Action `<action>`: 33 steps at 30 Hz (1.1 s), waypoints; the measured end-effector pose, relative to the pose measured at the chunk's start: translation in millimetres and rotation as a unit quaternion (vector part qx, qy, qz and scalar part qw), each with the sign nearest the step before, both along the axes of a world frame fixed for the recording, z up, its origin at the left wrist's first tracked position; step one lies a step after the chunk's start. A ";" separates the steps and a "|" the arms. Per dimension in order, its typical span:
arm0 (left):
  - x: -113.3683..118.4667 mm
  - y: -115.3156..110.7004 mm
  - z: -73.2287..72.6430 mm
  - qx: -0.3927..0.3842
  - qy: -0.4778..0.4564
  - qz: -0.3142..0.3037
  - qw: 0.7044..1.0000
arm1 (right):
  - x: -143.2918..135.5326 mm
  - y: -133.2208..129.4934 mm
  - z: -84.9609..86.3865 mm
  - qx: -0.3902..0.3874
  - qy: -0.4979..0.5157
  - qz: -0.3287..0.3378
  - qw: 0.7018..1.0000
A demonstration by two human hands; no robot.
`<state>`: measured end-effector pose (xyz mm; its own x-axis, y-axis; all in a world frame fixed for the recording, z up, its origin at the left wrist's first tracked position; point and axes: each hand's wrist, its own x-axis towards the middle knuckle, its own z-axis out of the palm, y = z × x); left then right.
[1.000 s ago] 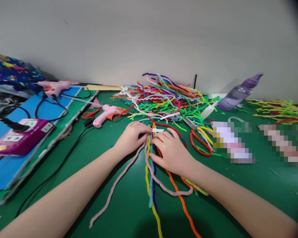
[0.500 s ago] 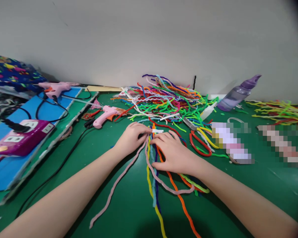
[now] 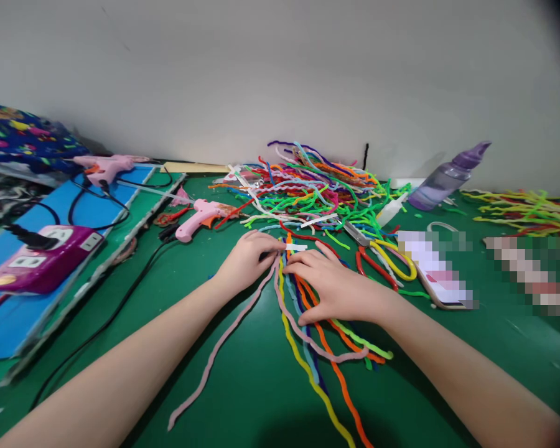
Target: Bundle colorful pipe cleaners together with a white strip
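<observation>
My left hand (image 3: pixel 248 261) is closed, its thumb and fingers pinching the gathered top of a bundle of pipe cleaners next to a small white strip (image 3: pixel 297 247). From that point a pink pipe cleaner (image 3: pixel 208 367) trails to the lower left. A yellow one (image 3: pixel 310 389), a light blue one (image 3: pixel 312 361), a dark blue one and an orange one (image 3: pixel 343 379) fan toward me and to the right. My right hand (image 3: pixel 333 289) lies over the strands with fingers apart, thumb touching near the blue ones. Its palm hides part of the bundle.
Behind lies a heap of colourful pipe cleaners (image 3: pixel 308 180). Scissors (image 3: pixel 376 267), a glue bottle (image 3: pixel 392 208), a phone (image 3: pixel 436 270) and a purple bottle (image 3: pixel 443 180) are to the right. Leftward are pink glue guns (image 3: pixel 200 218) and a power strip (image 3: pixel 44 261) with cables.
My right thumb has moved right, and the lower ends of the yellow and blue pipe cleaners have swung right with it. My left hand has stayed at the bundle's top.
</observation>
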<state>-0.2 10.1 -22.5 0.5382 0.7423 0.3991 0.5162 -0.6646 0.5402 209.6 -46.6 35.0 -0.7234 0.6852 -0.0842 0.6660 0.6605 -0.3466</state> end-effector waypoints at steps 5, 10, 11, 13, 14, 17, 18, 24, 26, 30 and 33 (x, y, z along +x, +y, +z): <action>-0.4 1.4 -0.5 -0.001 -0.004 -0.008 1.000 | 1.3 1.8 0.5 0.013 0.018 0.017 1.000; -0.5 1.3 -0.2 -0.005 -0.008 -0.003 1.000 | 0.6 3.4 1.5 0.010 0.021 0.052 0.998; -0.5 1.1 -0.4 -0.005 -0.009 -0.002 1.000 | 0.6 3.7 1.8 0.008 0.019 0.055 0.998; -0.4 1.0 -1.1 -0.005 -0.008 -0.001 1.000 | 0.6 4.2 2.3 0.004 0.014 0.060 0.998; -0.4 1.0 -1.6 -0.004 -0.007 -0.002 1.000 | 0.6 4.4 2.6 0.003 0.013 0.063 0.998; -0.3 1.3 -2.9 0.000 0.004 -0.005 1.000 | 0.7 4.7 3.6 0.002 0.013 0.077 0.997; -0.2 1.3 -3.1 0.001 0.008 -0.005 1.000 | 0.7 4.6 4.0 0.004 0.013 0.081 0.997; 0.4 0.0 -0.8 0.007 0.014 -0.007 1.000 | -0.2 3.2 5.1 0.015 0.029 0.112 0.993; 0.7 -0.2 0.0 0.008 0.015 -0.009 1.000 | -0.8 3.4 5.2 0.014 0.036 0.115 0.993; 0.8 0.6 -0.4 0.007 0.015 -0.015 1.000 | -1.1 5.0 5.9 0.022 0.038 0.116 0.992; 0.5 1.2 -1.3 0.006 0.010 -0.017 1.000 | -0.4 5.8 6.0 0.022 0.040 0.119 0.992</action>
